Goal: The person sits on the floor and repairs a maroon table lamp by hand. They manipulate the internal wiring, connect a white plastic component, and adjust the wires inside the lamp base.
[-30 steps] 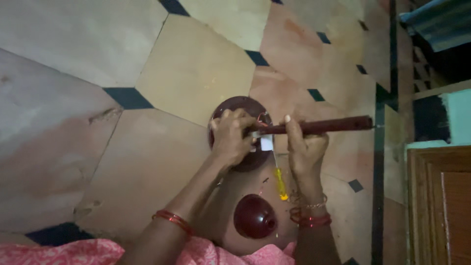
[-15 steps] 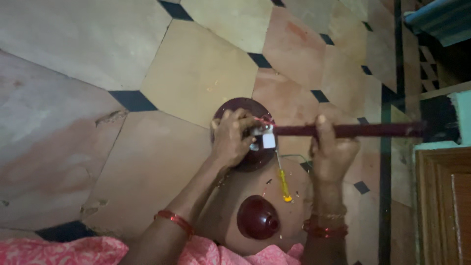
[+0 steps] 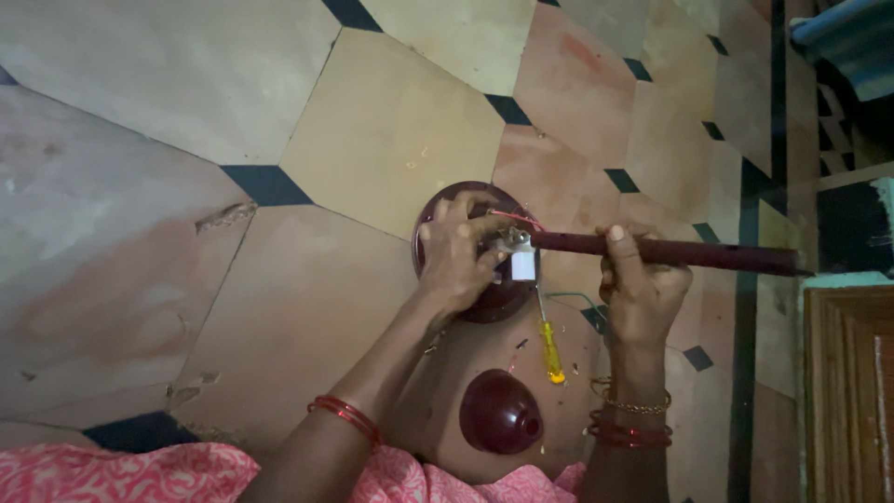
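Left hand fingers curled on the metal fitting, hiding the round maroon cover; right hand grips the dark rod, far end lost in shadow.

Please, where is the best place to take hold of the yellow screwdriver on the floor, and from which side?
Grip the screwdriver by its yellow handle, coming from above. It lies flat on the floor between the hands, handle toward the person, thin shaft pointing at the white block. The handle seems clear all around; the shaft is too thin.

A home floor of large patterned stone tiles, with a wooden door at its right edge.
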